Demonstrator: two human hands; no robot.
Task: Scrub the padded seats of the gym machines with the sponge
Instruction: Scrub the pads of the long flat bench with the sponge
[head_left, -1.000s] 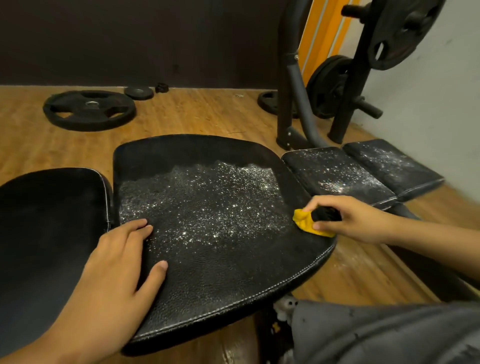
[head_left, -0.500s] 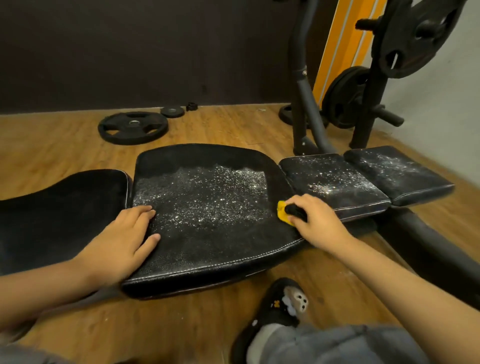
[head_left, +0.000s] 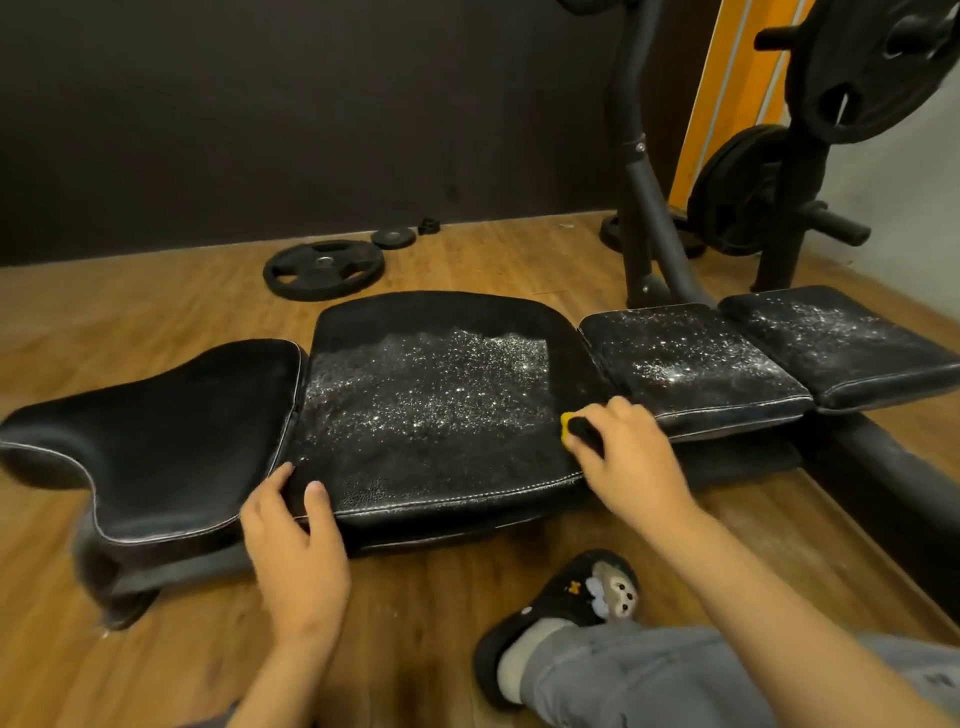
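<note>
no readable text, no labels or numbers (weight plates too dark)

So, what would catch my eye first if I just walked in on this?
Glittering white suds spread across the middle pad of the black bench, with more on the smaller pad to its right. At the middle pad's right edge the right hand grips a yellow sponge, while the left hand rests on its front left corner.
</note>
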